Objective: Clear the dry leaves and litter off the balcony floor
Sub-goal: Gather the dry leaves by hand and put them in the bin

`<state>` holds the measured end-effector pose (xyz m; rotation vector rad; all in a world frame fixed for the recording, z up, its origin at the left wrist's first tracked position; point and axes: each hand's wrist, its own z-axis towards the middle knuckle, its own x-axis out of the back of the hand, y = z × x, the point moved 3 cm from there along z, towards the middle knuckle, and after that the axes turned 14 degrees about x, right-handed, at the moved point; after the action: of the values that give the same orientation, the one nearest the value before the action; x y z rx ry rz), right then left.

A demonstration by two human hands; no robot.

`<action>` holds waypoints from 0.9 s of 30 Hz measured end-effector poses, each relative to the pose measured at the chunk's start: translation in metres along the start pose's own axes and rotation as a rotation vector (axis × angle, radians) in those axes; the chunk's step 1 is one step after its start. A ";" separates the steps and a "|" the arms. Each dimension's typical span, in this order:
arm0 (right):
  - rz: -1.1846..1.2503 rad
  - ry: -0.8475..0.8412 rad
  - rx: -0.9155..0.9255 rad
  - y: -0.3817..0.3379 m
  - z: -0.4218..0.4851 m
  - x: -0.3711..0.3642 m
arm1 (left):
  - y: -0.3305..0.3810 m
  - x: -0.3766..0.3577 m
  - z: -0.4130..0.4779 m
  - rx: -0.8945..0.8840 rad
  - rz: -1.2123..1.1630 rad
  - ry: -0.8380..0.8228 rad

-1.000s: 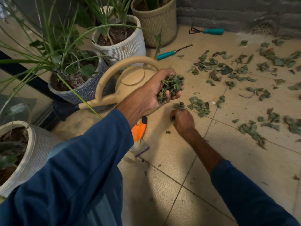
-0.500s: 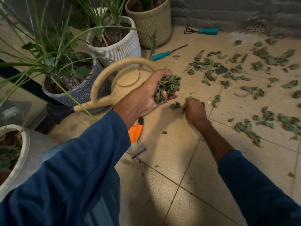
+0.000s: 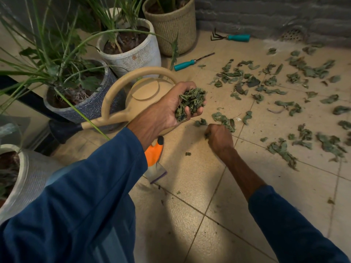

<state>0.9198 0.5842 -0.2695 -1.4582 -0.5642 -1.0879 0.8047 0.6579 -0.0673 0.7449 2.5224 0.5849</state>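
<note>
Underfoot, the beige tiled floor (image 3: 190, 215) fills most of the view and runs back to a grey brick wall (image 3: 247, 14) with a round drain grille (image 3: 292, 34) at its foot. Four planters line the left edge: a white ribbed pot (image 3: 28, 179) nearest, a blue-grey pot (image 3: 91, 109), a second white pot (image 3: 136, 54) and a woven basket planter (image 3: 171, 27) in the corner. A tan watering can (image 3: 146, 90) stands just beside the blue-grey pot. Bare tiles lie open in the foreground between the two blue sleeves.

The left hand (image 3: 171, 109) is raised above the can, palm up, with its fingers cupped round a handful of dry leaves (image 3: 191, 101). The right hand (image 3: 219, 138) is down on the floor, fingers clenched on leaf scraps (image 3: 206, 134), touching a small heap (image 3: 224, 120). Scattered leaves (image 3: 281, 149) cover the tiles to the right and towards the wall.

An orange-handled tool (image 3: 152, 154) lies partly under the left wrist. A teal-handled hand rake (image 3: 237, 37) lies by the wall, and a teal-handled weeder (image 3: 186, 63) near the second white pot.
</note>
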 end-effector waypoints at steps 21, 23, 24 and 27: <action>0.095 0.114 0.080 -0.023 0.064 -0.007 | 0.006 0.016 0.000 -0.014 -0.005 0.000; 0.093 0.091 0.044 -0.023 0.062 -0.013 | 0.005 0.014 0.004 -0.003 -0.004 -0.010; 0.113 0.078 0.027 -0.024 0.061 -0.014 | 0.005 0.014 0.006 0.000 -0.004 -0.014; 0.085 0.034 0.021 -0.028 0.060 -0.019 | 0.005 0.011 0.011 0.010 0.002 -0.025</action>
<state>0.9060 0.6514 -0.2656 -1.4300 -0.4836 -1.0350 0.8043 0.6707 -0.0766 0.7543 2.5037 0.5608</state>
